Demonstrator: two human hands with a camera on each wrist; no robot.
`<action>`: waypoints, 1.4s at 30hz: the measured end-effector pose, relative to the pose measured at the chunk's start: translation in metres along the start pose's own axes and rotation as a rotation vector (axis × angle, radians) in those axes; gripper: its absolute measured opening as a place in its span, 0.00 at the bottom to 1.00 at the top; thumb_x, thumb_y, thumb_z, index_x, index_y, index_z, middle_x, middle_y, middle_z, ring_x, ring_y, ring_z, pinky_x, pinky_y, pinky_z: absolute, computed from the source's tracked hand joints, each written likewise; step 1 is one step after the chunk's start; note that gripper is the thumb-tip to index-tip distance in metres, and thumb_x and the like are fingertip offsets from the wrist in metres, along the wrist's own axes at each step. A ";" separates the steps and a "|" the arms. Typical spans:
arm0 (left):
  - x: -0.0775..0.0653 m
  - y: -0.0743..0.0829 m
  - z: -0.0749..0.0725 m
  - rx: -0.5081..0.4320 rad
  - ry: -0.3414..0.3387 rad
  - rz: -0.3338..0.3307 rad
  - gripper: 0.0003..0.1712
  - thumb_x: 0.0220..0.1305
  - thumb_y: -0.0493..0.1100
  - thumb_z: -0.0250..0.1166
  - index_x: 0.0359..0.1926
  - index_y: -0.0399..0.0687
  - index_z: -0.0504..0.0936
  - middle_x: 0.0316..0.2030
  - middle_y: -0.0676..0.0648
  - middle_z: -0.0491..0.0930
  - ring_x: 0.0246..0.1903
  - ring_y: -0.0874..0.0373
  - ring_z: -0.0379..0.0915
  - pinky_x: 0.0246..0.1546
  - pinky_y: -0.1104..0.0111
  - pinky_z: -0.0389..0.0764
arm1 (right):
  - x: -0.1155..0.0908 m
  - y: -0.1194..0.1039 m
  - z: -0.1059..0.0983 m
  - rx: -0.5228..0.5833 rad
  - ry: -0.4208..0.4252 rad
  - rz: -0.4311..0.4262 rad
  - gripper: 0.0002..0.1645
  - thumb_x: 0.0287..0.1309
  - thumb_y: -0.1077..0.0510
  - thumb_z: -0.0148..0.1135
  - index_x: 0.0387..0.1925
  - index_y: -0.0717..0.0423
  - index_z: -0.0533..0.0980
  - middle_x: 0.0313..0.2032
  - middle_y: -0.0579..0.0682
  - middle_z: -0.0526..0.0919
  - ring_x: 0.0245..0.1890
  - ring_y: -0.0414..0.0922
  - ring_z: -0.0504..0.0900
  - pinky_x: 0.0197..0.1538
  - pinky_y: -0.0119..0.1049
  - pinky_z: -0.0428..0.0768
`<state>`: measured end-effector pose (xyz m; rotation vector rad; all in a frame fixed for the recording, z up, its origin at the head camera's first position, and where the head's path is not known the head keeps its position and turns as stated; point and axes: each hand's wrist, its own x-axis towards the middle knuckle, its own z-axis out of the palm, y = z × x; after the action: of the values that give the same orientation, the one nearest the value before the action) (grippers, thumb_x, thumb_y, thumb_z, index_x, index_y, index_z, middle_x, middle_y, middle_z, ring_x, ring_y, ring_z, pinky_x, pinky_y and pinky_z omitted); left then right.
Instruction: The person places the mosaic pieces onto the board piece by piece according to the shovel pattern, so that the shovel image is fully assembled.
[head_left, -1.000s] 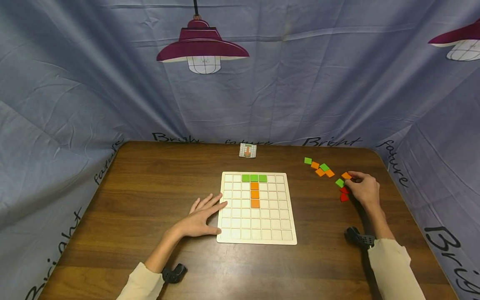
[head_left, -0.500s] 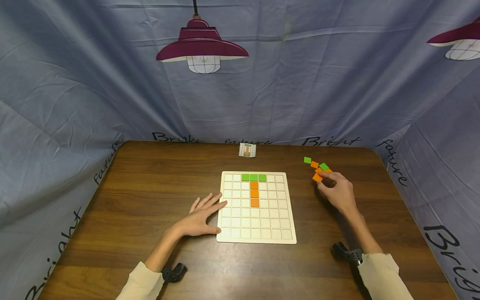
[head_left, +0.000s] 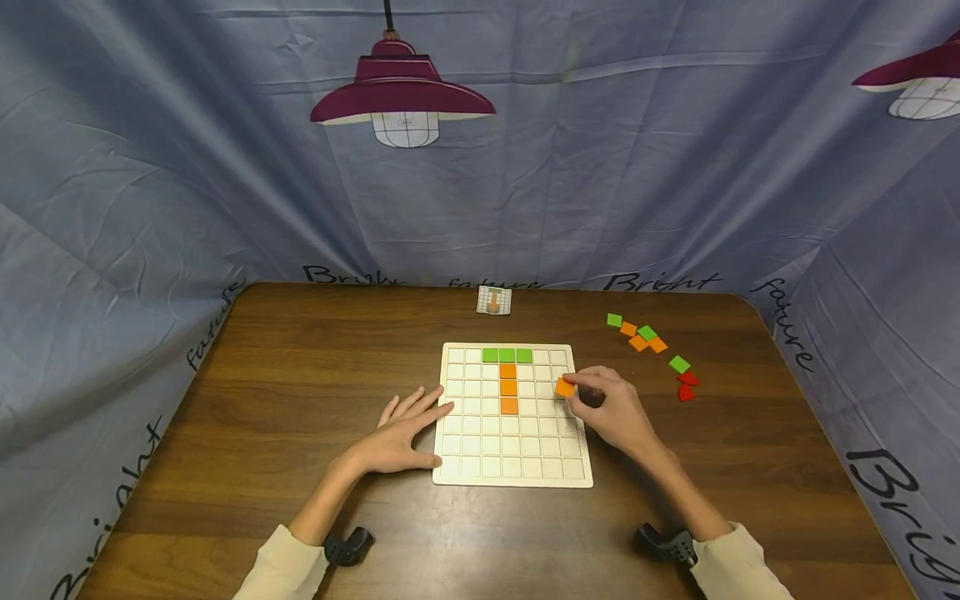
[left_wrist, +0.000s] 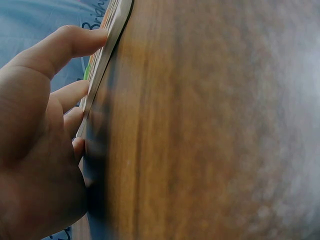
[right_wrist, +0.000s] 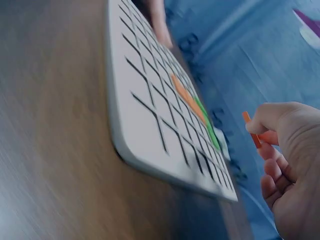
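Observation:
A pale grid board (head_left: 472,471) lies on the table, with a row of green square tiles (head_left: 507,356) along its far edge and a column of orange tiles (head_left: 508,387) below the middle one. My left hand (head_left: 397,437) rests at the board's left edge, its fingers spread and straight; the left wrist view shows the thumb (left_wrist: 82,42) and fingertips touching the rim. Between thumb and fingertips, my right hand (head_left: 615,408) pinches an orange square tile (head_left: 565,387) above the board's right side. In the right wrist view that tile (right_wrist: 251,130) appears edge-on.
Loose green and orange tiles (head_left: 638,342) lie to the right of the board, with two red pieces (head_left: 686,392) nearer. A small pattern card (head_left: 494,300) lies at the table's far edge. A printed curtain (head_left: 555,208) hangs behind the table.
The right hand has carried the orange tile leftward from the loose pieces at the right to over the board's right side. The left hand has stayed at the board's edge.

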<state>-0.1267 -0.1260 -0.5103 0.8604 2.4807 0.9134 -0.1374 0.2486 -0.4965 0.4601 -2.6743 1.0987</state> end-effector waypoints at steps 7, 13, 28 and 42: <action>0.000 0.000 0.000 -0.007 0.005 0.005 0.48 0.58 0.52 0.69 0.77 0.48 0.60 0.78 0.43 0.46 0.76 0.40 0.33 0.67 0.37 0.29 | -0.008 -0.019 0.023 0.039 -0.069 -0.076 0.19 0.49 0.66 0.71 0.47 0.58 0.86 0.42 0.47 0.83 0.43 0.46 0.77 0.39 0.39 0.75; 0.000 -0.001 0.000 -0.010 0.007 0.009 0.48 0.58 0.51 0.69 0.77 0.47 0.60 0.78 0.43 0.46 0.76 0.40 0.33 0.67 0.37 0.29 | -0.015 -0.025 0.037 0.077 -0.116 -0.078 0.20 0.49 0.65 0.73 0.47 0.56 0.87 0.43 0.43 0.83 0.46 0.43 0.77 0.45 0.39 0.78; 0.000 -0.001 0.001 -0.013 0.008 0.008 0.48 0.58 0.52 0.69 0.77 0.48 0.60 0.78 0.43 0.46 0.76 0.40 0.33 0.67 0.38 0.28 | -0.022 -0.031 0.057 0.008 -0.186 -0.082 0.19 0.50 0.63 0.72 0.47 0.54 0.87 0.42 0.43 0.81 0.44 0.42 0.75 0.45 0.39 0.76; 0.000 -0.002 0.001 -0.011 0.006 0.008 0.48 0.58 0.51 0.69 0.77 0.48 0.60 0.78 0.44 0.45 0.76 0.41 0.32 0.67 0.38 0.28 | -0.015 -0.038 0.060 -0.012 -0.218 -0.107 0.19 0.52 0.62 0.70 0.48 0.54 0.86 0.43 0.43 0.81 0.43 0.41 0.74 0.47 0.39 0.75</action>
<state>-0.1272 -0.1264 -0.5127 0.8656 2.4770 0.9320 -0.1143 0.1834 -0.5192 0.7512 -2.7998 1.0563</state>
